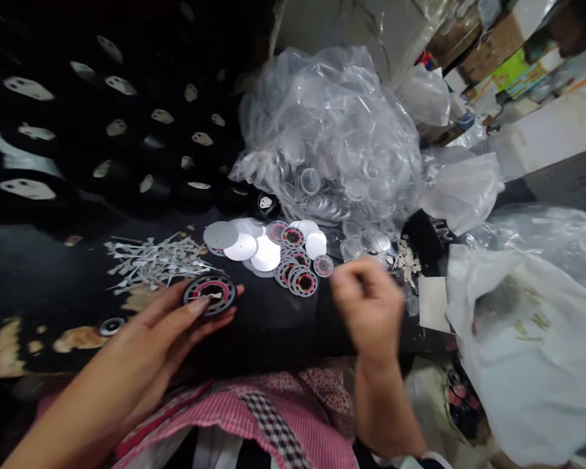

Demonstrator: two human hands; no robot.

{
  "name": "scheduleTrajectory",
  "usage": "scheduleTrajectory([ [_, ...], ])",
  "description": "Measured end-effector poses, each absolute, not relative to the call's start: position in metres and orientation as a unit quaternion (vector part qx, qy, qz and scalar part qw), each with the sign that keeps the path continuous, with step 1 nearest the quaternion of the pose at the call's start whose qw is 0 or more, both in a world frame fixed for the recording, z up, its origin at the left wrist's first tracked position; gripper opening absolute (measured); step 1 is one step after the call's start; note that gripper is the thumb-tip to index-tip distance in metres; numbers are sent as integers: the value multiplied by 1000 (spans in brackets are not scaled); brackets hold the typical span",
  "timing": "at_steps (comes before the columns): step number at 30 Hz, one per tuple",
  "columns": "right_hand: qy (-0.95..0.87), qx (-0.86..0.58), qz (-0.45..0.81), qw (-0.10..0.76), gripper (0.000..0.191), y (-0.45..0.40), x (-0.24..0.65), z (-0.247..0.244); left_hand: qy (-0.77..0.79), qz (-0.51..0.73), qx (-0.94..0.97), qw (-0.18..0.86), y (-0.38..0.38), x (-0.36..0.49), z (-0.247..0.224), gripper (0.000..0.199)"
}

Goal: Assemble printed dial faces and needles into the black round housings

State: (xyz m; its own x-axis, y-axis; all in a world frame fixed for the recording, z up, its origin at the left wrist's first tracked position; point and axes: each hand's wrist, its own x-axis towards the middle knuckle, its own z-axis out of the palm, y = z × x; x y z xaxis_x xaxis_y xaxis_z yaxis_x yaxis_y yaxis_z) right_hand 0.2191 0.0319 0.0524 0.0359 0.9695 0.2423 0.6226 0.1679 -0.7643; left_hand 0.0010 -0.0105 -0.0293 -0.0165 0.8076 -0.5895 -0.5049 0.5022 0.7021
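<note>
A round black gauge [209,295] with a red-marked dial and a pale pointer lies face up in my left hand [168,322], the thumb over its face and the fingers beneath. My right hand [368,303] is blurred, its fingers curled closed above the table beside the dial discs; whatever it may hold is hidden. The printed dial discs [304,281] overlap in a loose pile, with white blank-faced discs [265,254] to their left. Behind my left hand, thin white pointers [161,257] form a tangled heap. Clear round covers [352,247] lie beyond my right hand.
A large clear bag [342,117] of transparent covers fills the back middle. Several black round housings [156,185] with pale plates stand at the back left. Small pale parts [407,260] and a white card [433,303] lie right, beside a white plastic bag [532,365] at the table's edge.
</note>
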Motion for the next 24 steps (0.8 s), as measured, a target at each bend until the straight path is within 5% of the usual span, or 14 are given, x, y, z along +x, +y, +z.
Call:
scheduleTrajectory([
  [3, -518, -695, 70, 494, 15, 37, 280, 41, 476, 446, 96, 752, -10, 11, -32, 29],
  [11, -464, -586, 363, 556, 8, 44, 249, 5, 409, 415, 51, 811, -7, 21, -33, 24],
  [15, -572, -441, 483, 495, 16, 32, 184, 22, 399, 425, 37, 812, -5, 22, -28, 23],
  [24, -760, -374, 416, 332, 21, 33, 163, 36, 406, 439, 54, 800, -5, 23, -23, 13],
])
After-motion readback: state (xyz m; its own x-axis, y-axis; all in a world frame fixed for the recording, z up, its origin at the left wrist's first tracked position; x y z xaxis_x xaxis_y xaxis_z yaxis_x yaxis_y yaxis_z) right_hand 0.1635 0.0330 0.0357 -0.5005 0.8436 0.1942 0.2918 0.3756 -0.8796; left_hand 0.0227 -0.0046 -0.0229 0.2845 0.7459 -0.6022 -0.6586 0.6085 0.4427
